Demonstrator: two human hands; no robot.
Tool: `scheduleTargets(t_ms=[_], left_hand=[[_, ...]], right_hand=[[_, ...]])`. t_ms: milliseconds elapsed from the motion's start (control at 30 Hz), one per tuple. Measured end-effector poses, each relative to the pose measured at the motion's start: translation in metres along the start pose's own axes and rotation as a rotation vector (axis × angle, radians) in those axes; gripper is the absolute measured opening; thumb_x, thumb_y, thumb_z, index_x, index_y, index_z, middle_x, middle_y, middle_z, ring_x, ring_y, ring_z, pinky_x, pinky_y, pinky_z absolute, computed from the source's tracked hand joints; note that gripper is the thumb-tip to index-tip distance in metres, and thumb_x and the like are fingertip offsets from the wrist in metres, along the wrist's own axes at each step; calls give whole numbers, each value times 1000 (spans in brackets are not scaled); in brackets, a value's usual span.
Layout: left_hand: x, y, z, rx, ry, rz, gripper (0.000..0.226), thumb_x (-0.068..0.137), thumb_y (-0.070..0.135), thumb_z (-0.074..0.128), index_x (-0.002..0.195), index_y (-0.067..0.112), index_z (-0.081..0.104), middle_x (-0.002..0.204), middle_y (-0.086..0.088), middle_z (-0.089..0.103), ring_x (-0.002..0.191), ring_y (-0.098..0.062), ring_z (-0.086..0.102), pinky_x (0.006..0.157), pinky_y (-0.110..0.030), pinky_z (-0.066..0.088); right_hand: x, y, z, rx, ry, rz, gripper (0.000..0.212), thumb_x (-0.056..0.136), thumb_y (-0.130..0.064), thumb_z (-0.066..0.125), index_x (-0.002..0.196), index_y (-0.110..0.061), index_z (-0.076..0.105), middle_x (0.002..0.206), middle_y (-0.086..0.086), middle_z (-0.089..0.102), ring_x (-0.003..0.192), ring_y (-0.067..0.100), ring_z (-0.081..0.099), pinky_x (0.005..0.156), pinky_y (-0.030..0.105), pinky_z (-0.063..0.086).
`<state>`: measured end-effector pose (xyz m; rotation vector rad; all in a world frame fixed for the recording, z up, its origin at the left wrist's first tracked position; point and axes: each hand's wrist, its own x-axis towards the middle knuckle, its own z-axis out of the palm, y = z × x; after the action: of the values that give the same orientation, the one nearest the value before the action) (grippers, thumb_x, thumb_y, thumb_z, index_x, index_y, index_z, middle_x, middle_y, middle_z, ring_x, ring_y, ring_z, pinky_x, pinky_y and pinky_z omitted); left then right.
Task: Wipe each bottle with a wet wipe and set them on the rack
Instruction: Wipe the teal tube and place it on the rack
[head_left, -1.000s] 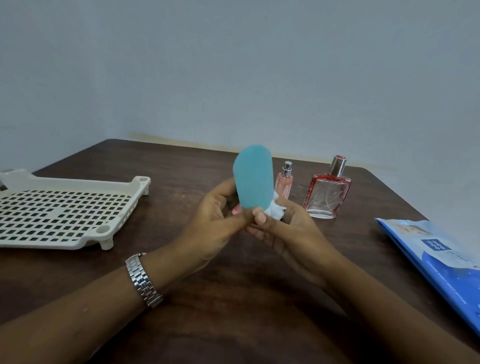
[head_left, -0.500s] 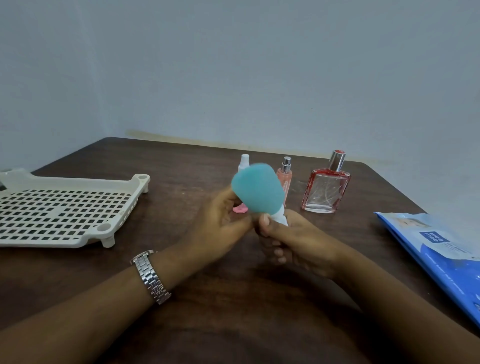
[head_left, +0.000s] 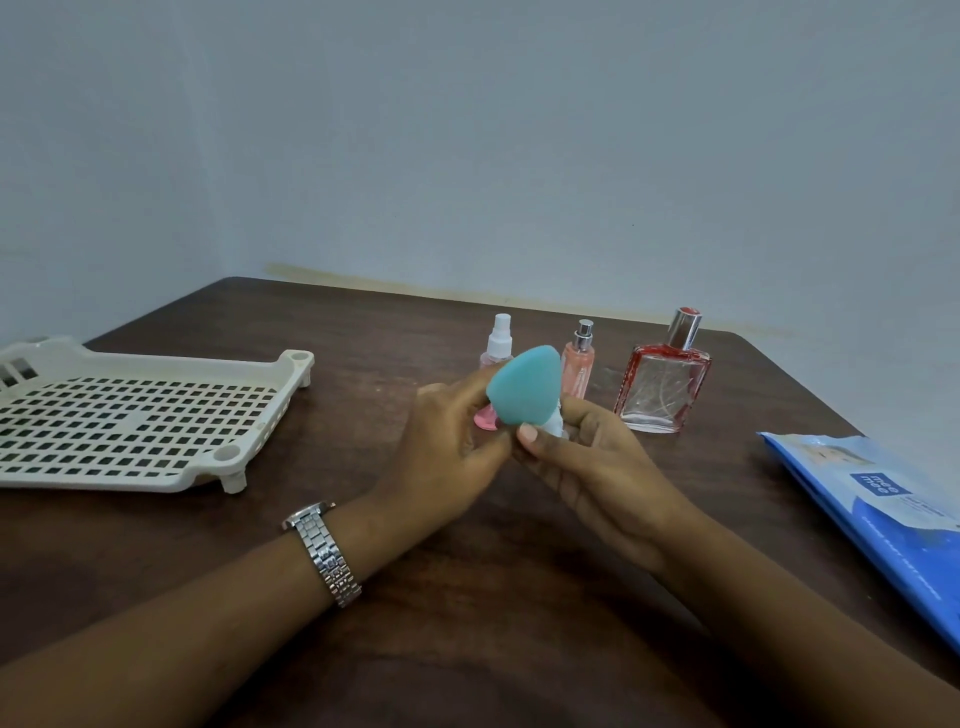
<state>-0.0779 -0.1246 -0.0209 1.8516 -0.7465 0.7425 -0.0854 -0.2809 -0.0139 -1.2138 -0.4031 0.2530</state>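
Note:
A teal bottle (head_left: 524, 391) is held above the table's middle, its bottom tilted toward me. My left hand (head_left: 447, 457) grips its lower left side. My right hand (head_left: 582, 462) holds its lower right side with a white wet wipe (head_left: 554, 425) pressed against it; most of the wipe is hidden. Behind the hands stand a small pink spray bottle (head_left: 497, 349), a slim peach perfume bottle (head_left: 577, 364) and a square red glass perfume bottle (head_left: 662, 387). The cream slotted rack (head_left: 135, 431) sits at the left with nothing on it.
A blue pack of wet wipes (head_left: 883, 519) lies at the table's right edge. The dark wooden table (head_left: 467, 623) meets a pale wall at the back. A metal watch (head_left: 324, 553) is on my left wrist.
The teal bottle has tipped from upright to leaning toward me, showing its bottom. Both hands have turned it and sunk slightly, uncovering the pink spray bottle behind.

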Motion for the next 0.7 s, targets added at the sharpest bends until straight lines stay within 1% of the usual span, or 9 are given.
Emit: scheduleTargets(t_ms=[67,167,300,367,467,533,600,667,700], left_hand=[[-1,1,0,60,25,5,48,78,5,69,118,29,57,90,14,69,88,-3,65,80,-26,55],[-2,2,1,131,51,-6,45,78,12,68,117,31,56,80,25,62,84,4,60,79,-40,51],[-2,0,1,102,63,-19,34,78,13,68,110,21,65,90,7,70,83,-8,65,80,-50,53],[-2,-1,2,128,46,-2,37,77,12,69,113,21,63,87,19,66,84,-2,63,79,-50,53],[-2,-6,2,190,15,25,46,76,12,69,120,21,60,94,37,53,87,21,52,81,-49,50],[-1,-8,1,194,2,15,46,76,15,69,121,18,61,97,35,53,87,22,51,82,-44,49],[1,-6,0,134,-27,-10,43,79,18,71,121,21,60,102,26,58,90,17,56,84,-29,51],[1,-5,-1,-57,-136,-167,41,82,20,72,118,27,55,109,15,63,100,12,59,83,-13,49],[1,-3,-1,-186,-200,-276,41,82,21,70,118,29,53,113,12,64,104,7,60,85,-13,49]], right_hand=[[0,0,0,-54,25,-21,44,74,-8,68,116,2,59,109,17,66,98,22,63,91,32,51],[-1,-3,-1,-168,67,14,37,70,-18,72,102,-1,66,92,13,69,83,16,65,82,29,55],[0,-3,-1,-300,132,20,28,70,-25,71,89,-5,67,68,5,62,61,11,54,60,23,47],[1,-1,-3,-325,159,16,32,68,-25,74,91,-4,67,69,5,60,61,11,51,59,23,44],[0,0,-3,-320,194,16,35,67,-19,77,96,-4,67,73,2,65,66,10,57,61,23,48],[-1,-1,-2,-358,262,-5,37,65,-18,79,98,-8,65,77,-3,70,69,7,64,61,21,52],[0,-4,-5,-472,351,-48,53,56,-29,83,103,-14,63,90,0,70,81,11,67,68,27,57],[0,-9,-8,-523,337,-118,62,54,-32,82,109,-15,59,100,2,69,90,15,68,75,32,58],[0,-11,-8,-549,287,-147,62,57,-31,81,112,-15,58,102,2,69,92,15,68,76,32,58]])
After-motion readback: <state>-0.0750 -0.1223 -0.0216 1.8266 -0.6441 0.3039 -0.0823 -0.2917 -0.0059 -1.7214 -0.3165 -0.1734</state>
